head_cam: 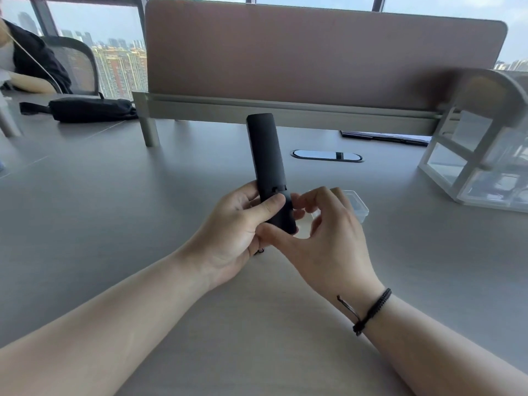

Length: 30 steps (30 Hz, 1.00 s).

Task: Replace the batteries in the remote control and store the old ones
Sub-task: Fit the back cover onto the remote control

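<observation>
A grey desk (114, 224) runs up to a brown divider panel (314, 52). Above it the left hand (237, 232) holds the black remote control (267, 161) upright by its lower end, its grip closed around it, thumb across the back. The right hand (328, 238) touches the remote's lower edge, fingers loosely curled, holding nothing. A clear plastic box (357, 205) lies just behind this hand.

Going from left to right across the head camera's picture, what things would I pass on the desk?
Black folded umbrella → black remote control, held up in the left hand → oval cable port → small clear plastic box → clear drawer organizer.
</observation>
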Each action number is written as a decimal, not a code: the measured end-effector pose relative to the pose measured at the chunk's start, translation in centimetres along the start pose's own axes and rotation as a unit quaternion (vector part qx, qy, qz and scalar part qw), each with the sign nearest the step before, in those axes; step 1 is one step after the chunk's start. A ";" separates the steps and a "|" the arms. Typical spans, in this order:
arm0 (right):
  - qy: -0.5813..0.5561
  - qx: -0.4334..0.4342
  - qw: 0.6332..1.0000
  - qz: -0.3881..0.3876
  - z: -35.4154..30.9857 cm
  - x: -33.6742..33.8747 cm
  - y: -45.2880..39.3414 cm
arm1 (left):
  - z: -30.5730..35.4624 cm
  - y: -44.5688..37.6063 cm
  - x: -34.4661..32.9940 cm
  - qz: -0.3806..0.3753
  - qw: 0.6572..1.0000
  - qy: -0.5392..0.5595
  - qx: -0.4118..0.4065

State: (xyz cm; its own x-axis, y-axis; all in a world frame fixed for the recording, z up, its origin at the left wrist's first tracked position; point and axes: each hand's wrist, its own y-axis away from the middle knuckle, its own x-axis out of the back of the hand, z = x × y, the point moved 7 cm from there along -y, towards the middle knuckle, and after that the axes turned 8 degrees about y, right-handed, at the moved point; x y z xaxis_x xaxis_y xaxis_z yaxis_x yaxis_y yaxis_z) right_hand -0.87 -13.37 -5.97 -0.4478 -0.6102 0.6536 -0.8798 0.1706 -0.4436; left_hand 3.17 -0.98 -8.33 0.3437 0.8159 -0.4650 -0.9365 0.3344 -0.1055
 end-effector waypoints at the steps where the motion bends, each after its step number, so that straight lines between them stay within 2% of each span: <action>1: 0.012 -0.002 1.000 0.005 0.0 0.1 0.1 | -0.2 0.1 -0.2 -0.009 1.000 -0.001 0.004; 4: 0.028 -0.012 0.999 0.012 0.0 0.2 0.1 | -0.7 0.3 -0.8 -0.026 1.000 -0.002 0.008; 18: 0.014 -0.034 0.999 0.011 0.3 0.1 0.1 | -0.8 0.4 -1.2 -0.012 0.999 0.029 0.008; 30: 0.035 -0.033 0.999 0.002 0.4 -0.1 0.0 | -0.7 0.5 -1.2 -0.010 1.000 -0.005 -0.007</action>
State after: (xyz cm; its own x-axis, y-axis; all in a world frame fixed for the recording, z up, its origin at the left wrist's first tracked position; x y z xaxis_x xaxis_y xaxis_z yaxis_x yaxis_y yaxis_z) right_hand -0.78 -13.65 -6.24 -0.4600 -0.5545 0.6935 -0.8852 0.2251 -0.4071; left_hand 2.20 -2.12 -8.43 0.3627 0.8141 -0.4536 -0.9304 0.3439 -0.1268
